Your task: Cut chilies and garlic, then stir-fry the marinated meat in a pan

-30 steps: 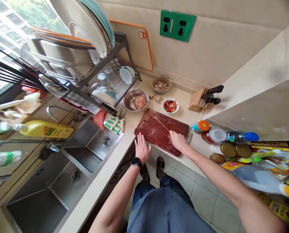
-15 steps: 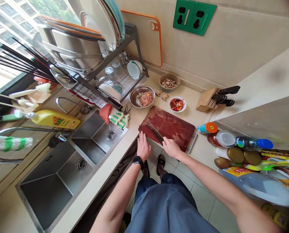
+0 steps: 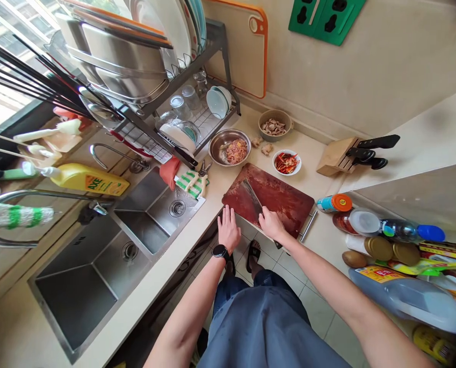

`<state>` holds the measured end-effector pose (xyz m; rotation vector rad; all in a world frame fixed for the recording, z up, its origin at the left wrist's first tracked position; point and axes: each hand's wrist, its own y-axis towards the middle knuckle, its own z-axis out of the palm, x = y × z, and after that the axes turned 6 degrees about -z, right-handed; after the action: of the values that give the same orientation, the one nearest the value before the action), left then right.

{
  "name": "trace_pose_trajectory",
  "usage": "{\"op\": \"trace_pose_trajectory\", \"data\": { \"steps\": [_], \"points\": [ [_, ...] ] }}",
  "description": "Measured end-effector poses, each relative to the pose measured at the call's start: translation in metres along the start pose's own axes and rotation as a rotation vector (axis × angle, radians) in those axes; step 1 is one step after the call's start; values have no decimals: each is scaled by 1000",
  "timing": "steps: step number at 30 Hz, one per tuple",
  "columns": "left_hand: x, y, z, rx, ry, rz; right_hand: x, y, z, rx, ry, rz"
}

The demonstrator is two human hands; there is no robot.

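In my right hand [image 3: 271,223] is the handle of a kitchen knife [image 3: 252,192], its blade slanting up and left over the dark red cutting board [image 3: 289,202]. My left hand [image 3: 229,228] has its fingers stretched out at the board's front left edge; whether they touch it I cannot tell. Behind the board stand a steel bowl [image 3: 213,148] with sliced raw meat [image 3: 236,152], a white bowl [image 3: 277,168] with red chilli strips [image 3: 288,162], and a beige bowl [image 3: 274,138] of sliced, brownish pieces. Ginger pieces [image 3: 266,148] lie between the bowls.
A double sink [image 3: 136,260] fills the counter to my left, beneath a loaded dish rack [image 3: 228,66]. Kitchen scissors [image 3: 204,171] rest beside a striped cloth [image 3: 187,183]. A knife block [image 3: 337,156] stands back right, with several jars and bottles [image 3: 396,291] along the right.
The view has shifted slightly. My right hand still grips the knife, whose blade has turned to show more of its flat side. My left hand stays by the board's front left edge.
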<state>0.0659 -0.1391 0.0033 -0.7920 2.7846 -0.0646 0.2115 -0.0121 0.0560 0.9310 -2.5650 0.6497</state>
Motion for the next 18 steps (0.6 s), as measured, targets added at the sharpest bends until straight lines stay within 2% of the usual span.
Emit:
{"op": "trace_pose_trajectory", "data": {
  "steps": [3, 9, 11, 15, 18],
  "points": [
    [-1, 0, 1, 7, 7, -2, 3, -1, -1, -7, -21, 14],
    [-1, 1, -1, 9, 15, -2, 21, -3, 6, 23, 12, -49],
    [0, 1, -2, 8, 27, -2, 14, -2, 2, 17, 7, -19],
    [0, 0, -6, 11, 42, 14, -10, -1, -11, -78, 48, 42],
    [-2, 1, -11, -18, 41, 15, -24, -11, -10, -185, 315, 33]
  ]
}}
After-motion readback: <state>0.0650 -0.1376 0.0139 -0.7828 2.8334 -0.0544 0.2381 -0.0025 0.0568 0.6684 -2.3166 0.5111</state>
